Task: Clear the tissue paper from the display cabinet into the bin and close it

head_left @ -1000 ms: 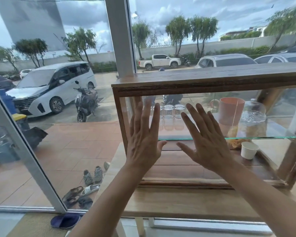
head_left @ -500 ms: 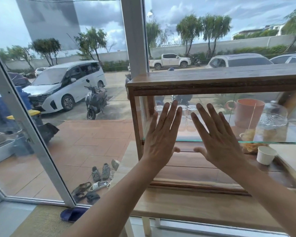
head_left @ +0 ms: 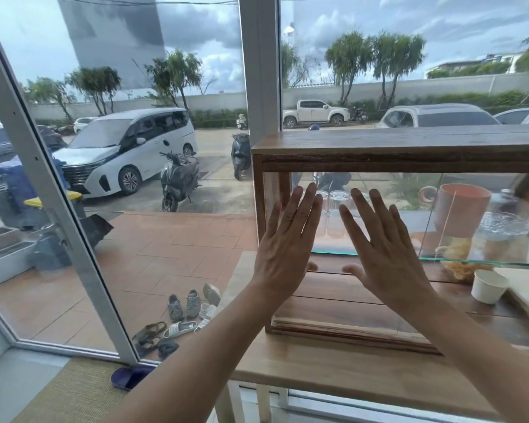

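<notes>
A wooden display cabinet [head_left: 379,149] with glass front panels stands on a wooden table. My left hand [head_left: 287,242] and my right hand [head_left: 382,248] lie flat, fingers spread, against the left glass panel [head_left: 333,306], side by side and holding nothing. Behind the glass, crumpled yellowish tissue paper [head_left: 461,264] lies at the right, by the glass shelf [head_left: 440,259] edge, next to a white paper cup [head_left: 487,286]. No bin shows near the cabinet.
On the shelf stand clear glasses [head_left: 336,215], a terracotta pot [head_left: 460,209] and a glass jar [head_left: 504,227]. The table edge [head_left: 348,389] runs below. A glass wall with white frame [head_left: 258,65] is to the left; shoes [head_left: 184,306] lie outside.
Both hands have slid left along the glass, staying flat. The view has also turned left, so the cabinet sits further right in frame.
</notes>
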Action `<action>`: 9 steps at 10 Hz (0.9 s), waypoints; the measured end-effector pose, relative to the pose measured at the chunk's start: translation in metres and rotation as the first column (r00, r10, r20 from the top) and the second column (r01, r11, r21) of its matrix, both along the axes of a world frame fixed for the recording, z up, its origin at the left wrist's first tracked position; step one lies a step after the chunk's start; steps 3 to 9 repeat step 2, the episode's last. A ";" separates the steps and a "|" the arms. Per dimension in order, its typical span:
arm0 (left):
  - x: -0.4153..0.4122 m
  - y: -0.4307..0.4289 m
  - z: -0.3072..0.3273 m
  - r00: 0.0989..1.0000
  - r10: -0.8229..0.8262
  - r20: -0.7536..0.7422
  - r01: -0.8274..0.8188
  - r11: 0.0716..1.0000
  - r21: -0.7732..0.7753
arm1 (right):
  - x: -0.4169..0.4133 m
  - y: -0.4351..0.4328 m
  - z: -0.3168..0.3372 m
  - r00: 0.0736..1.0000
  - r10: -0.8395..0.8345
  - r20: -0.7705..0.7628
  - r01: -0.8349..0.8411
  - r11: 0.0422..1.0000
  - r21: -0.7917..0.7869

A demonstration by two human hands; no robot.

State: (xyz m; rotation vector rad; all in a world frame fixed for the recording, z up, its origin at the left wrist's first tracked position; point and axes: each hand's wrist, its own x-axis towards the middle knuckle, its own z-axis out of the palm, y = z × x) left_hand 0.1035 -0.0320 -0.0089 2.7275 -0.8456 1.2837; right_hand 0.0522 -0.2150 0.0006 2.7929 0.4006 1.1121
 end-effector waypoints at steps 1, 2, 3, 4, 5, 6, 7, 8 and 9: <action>-0.009 0.021 0.008 0.998 -0.065 -0.007 0.063 0.991 -0.120 | -0.008 0.005 0.002 0.996 0.088 0.028 -0.089 0.996 0.031; -0.055 0.051 -0.038 0.967 -0.256 -0.014 0.245 0.938 -0.247 | -0.019 -0.002 0.023 0.948 0.267 0.173 -0.292 0.946 0.140; -0.055 0.051 -0.038 0.967 -0.256 -0.014 0.245 0.938 -0.247 | -0.019 -0.002 0.023 0.948 0.267 0.173 -0.292 0.946 0.140; -0.055 0.051 -0.038 0.967 -0.256 -0.014 0.245 0.938 -0.247 | -0.019 -0.002 0.023 0.948 0.267 0.173 -0.292 0.946 0.140; -0.055 0.051 -0.038 0.967 -0.256 -0.014 0.245 0.938 -0.247 | -0.019 -0.002 0.023 0.948 0.267 0.173 -0.292 0.946 0.140; -0.055 0.051 -0.038 0.967 -0.256 -0.014 0.245 0.938 -0.247 | -0.019 -0.002 0.023 0.948 0.267 0.173 -0.292 0.946 0.140; -0.055 0.051 -0.038 0.967 -0.256 -0.014 0.245 0.938 -0.247 | -0.019 -0.002 0.023 0.948 0.267 0.173 -0.292 0.946 0.140; -0.055 0.051 -0.038 0.967 -0.256 -0.014 0.245 0.938 -0.247 | -0.019 -0.002 0.023 0.948 0.267 0.173 -0.292 0.946 0.140; -0.055 0.051 -0.038 0.967 -0.256 -0.014 0.245 0.938 -0.247 | -0.019 -0.002 0.023 0.948 0.267 0.173 -0.292 0.946 0.140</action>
